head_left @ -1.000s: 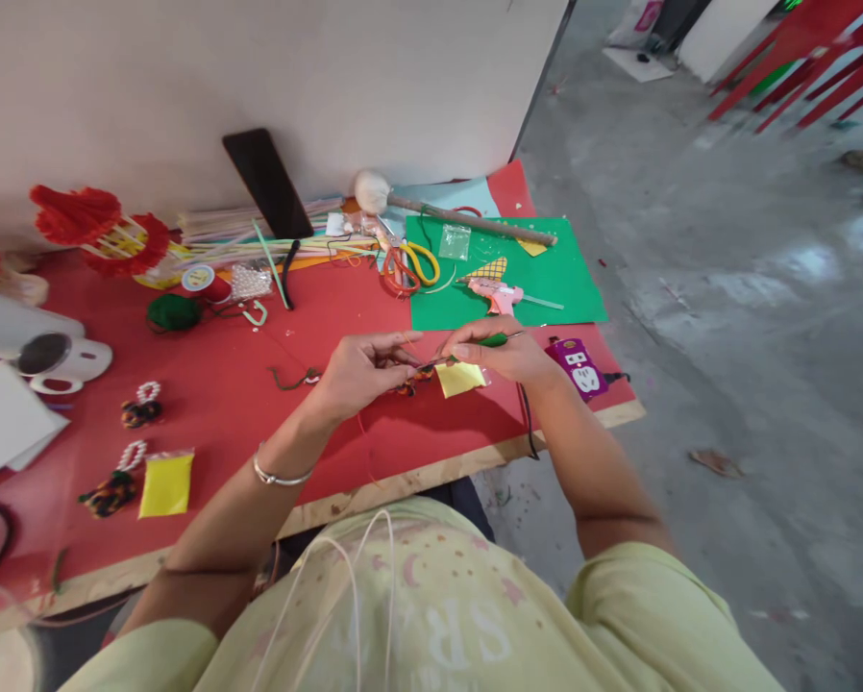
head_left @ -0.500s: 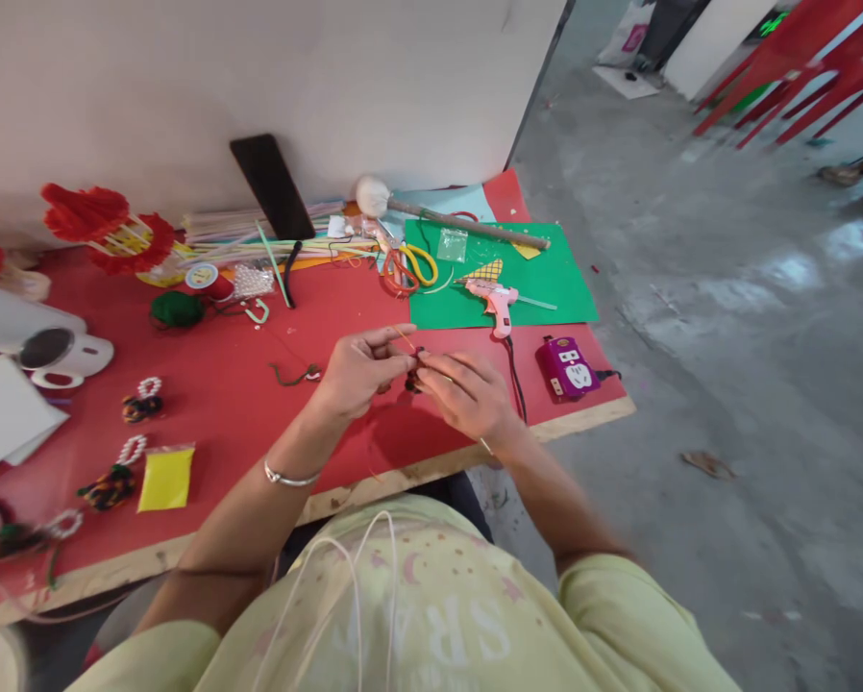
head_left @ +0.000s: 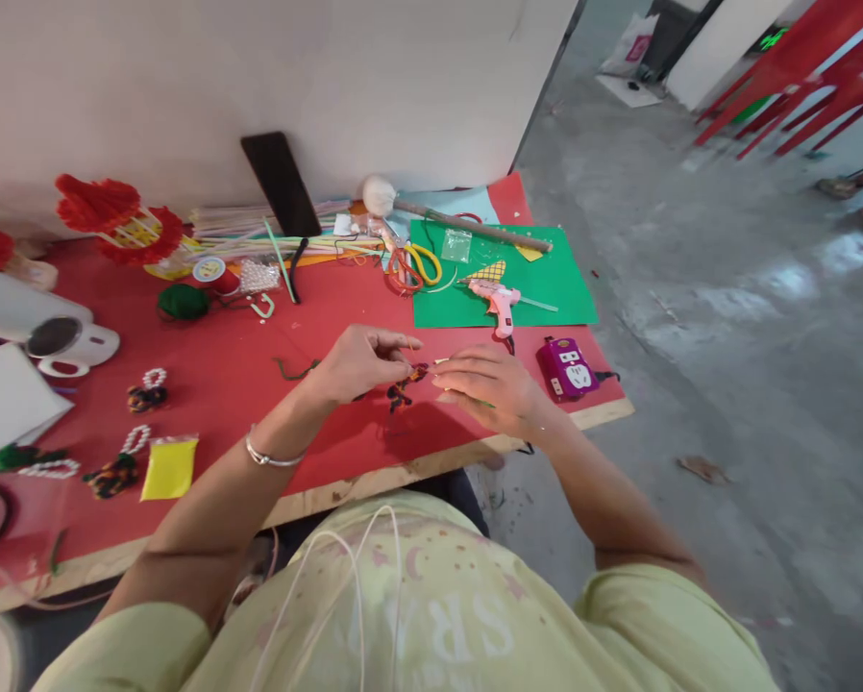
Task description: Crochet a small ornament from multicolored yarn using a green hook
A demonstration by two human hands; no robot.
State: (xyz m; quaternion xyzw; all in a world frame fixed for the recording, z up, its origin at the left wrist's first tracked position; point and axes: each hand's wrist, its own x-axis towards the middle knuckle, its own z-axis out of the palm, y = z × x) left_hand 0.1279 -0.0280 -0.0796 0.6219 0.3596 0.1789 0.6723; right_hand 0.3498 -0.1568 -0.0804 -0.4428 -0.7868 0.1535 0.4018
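A small dark piece of knotted yarn [head_left: 401, 392] with orange and purplish strands hangs over the red table surface. My left hand [head_left: 363, 363] pinches it at its upper end between thumb and fingertips, and a short orange strand shows by the index finger. Just to the right, my right hand [head_left: 493, 386] has its fingers drawn together, pointing at the yarn piece. A bit of green shows under those fingers, but what they grip is too small to make out. A dark green yarn strand [head_left: 294, 369] lies left of my left hand.
A pink glue gun [head_left: 502, 306] rests on green sheet [head_left: 576, 288], near a purple socket box [head_left: 570, 368]. Scissors [head_left: 423, 264], a green yarn ball [head_left: 184, 302] and a leaning phone [head_left: 282, 183] are behind. At left are beaded yarn pieces [head_left: 147, 396], a yellow packet [head_left: 170, 468] and a mug [head_left: 78, 346].
My right hand has moved to the right, away from my left hand. More of the yarn piece now shows between them. The view has shifted slightly.
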